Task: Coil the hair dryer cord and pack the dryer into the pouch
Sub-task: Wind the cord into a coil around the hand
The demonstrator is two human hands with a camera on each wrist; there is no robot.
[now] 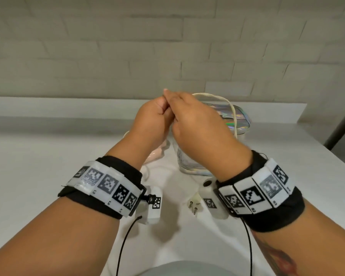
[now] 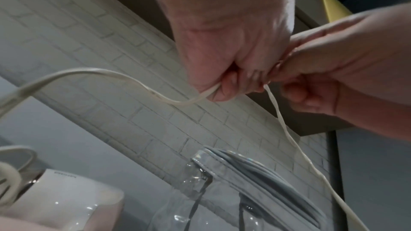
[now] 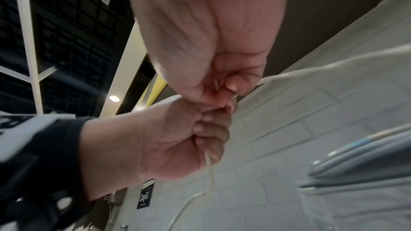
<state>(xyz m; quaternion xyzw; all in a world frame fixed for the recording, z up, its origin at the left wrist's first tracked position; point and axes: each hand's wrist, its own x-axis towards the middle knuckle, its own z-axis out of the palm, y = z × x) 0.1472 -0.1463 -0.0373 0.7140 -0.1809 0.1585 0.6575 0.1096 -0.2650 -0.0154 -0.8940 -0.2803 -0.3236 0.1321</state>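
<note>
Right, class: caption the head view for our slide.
Both hands, left hand and right hand, pinch the cord above the pouch.

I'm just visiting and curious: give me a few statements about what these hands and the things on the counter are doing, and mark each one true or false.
1. Both hands hold the cord. True: the left hand and right hand grip it together.
2. The plug is in a wall socket. False: it lies loose on the counter.
3. The hair dryer is inside the pouch. False: it lies beside it.
4. The hands are raised above the counter. True.
</note>
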